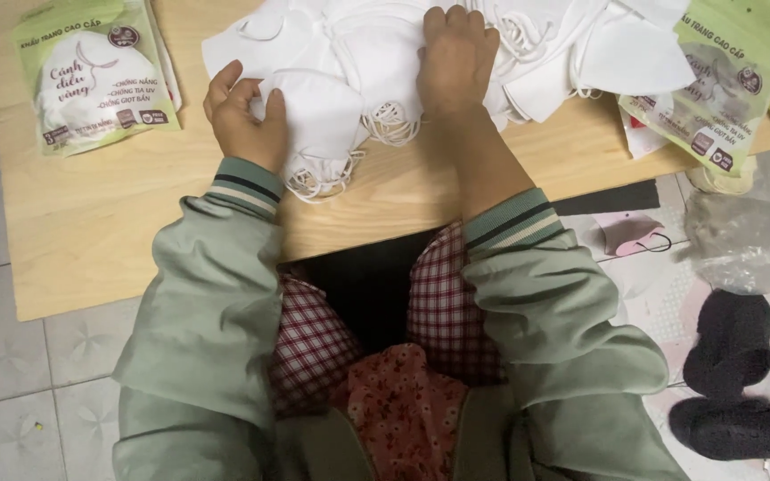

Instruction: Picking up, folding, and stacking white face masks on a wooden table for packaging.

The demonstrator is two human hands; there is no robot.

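A heap of white folded face masks with ear loops lies across the far side of a low wooden board. My left hand holds a small stack of white masks at its left edge, thumb on top. My right hand presses palm-down on the masks in the middle of the heap, fingers curled into them. Both arms wear pale green sleeves with striped cuffs.
A green-and-white mask packet lies at the board's far left, more packets at the right. On the tiled floor to the right are a pink mask, a crumpled clear plastic bag and dark socks.
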